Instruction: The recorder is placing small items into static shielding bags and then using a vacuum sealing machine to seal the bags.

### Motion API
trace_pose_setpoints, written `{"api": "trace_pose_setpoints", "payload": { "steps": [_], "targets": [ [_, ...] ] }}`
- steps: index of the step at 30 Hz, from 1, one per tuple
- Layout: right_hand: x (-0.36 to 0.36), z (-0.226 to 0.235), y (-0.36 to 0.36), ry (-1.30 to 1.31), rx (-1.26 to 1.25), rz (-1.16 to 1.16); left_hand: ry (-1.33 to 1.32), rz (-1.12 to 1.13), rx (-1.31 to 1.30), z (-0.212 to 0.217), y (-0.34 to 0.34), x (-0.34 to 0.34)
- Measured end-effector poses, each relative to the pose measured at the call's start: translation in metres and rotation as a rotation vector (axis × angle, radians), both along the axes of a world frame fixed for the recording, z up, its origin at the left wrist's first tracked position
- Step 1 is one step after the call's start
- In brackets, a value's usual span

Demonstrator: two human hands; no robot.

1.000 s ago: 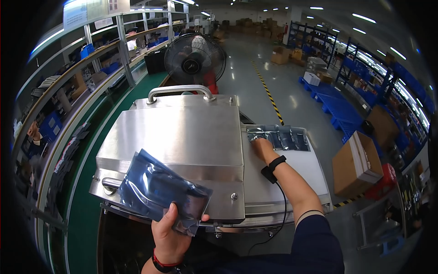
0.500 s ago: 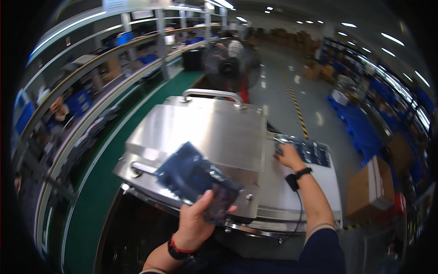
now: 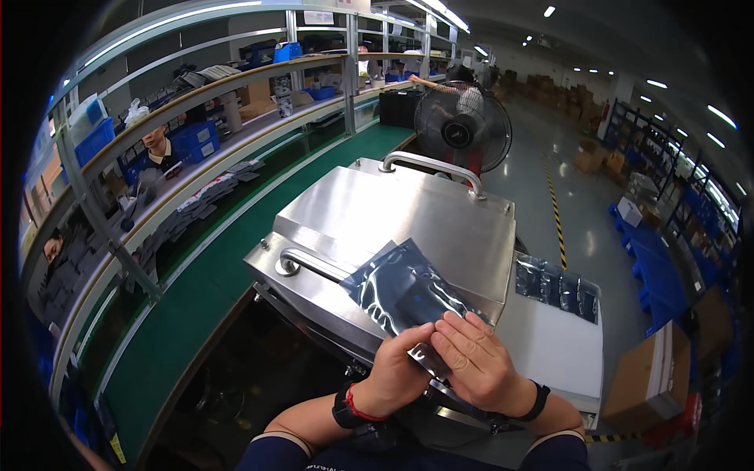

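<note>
A dark, shiny antistatic bag (image 3: 404, 286) is held up at a slant over a stainless-steel machine lid (image 3: 377, 204). My left hand (image 3: 397, 373) grips the bag's lower end, thumb on top. My right hand (image 3: 481, 365) is closed over the lower right end, its straight fingers side by side across the film; the thumb is hidden. Whatever lies inside the bag is not clear. To the right, several similar antistatic bags (image 3: 556, 288) lie in an overlapping row on the far end of a white board (image 3: 550, 345).
Two bar handles, one far (image 3: 432, 169) and one near left (image 3: 314, 263), stand out from the lid. A green conveyor belt (image 3: 212, 314) runs along the left. Behind the machine is a black fan (image 3: 462, 129). A cardboard box (image 3: 648, 373) stands right. People work beyond the shelving (image 3: 349, 71).
My right hand has left the row of bags on the board and come to the bag in my left hand. The view has shifted, so the machine appears farther right.
</note>
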State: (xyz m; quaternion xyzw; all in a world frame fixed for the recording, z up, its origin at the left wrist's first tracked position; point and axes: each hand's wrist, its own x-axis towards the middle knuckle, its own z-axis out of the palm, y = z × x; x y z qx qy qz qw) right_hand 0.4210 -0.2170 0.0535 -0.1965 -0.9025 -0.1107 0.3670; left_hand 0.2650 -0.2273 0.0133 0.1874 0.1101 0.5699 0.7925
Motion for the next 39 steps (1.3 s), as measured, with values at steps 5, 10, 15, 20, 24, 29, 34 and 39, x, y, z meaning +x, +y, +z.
{"api": "trace_pose_setpoints", "payload": {
  "steps": [5, 10, 15, 20, 24, 29, 34, 39],
  "targets": [
    [0.007, -0.006, -0.002, 0.091, 0.039, 0.053, -0.029, -0.01, 0.113, 0.015, -0.007, -0.001],
    [0.014, 0.002, -0.007, 0.177, -0.064, 0.079, -0.102, 0.133, 0.187, 0.021, -0.003, 0.002],
    [0.034, 0.007, -0.009, 0.489, -0.138, -0.041, -0.092, 0.132, 0.154, 0.027, 0.0, -0.01],
    [0.089, 0.013, 0.038, 1.153, -0.886, -0.277, 0.108, 0.167, -0.008, 0.028, 0.0, -0.027],
    [0.161, -0.053, 0.127, 1.525, -0.691, -0.35, 0.136, 0.234, 0.007, 0.026, 0.0, -0.031],
    [0.171, -0.112, 0.198, 0.786, -0.166, -1.017, 0.187, 0.291, 0.008, 0.027, -0.001, -0.035],
    [0.15, -0.152, 0.231, 0.091, -0.174, -1.074, 0.224, 0.338, 0.009, 0.026, -0.002, -0.032],
    [0.112, -0.139, 0.226, -0.286, -0.307, -0.943, 0.239, 0.394, -0.017, 0.024, -0.002, -0.039]
  ]
}}
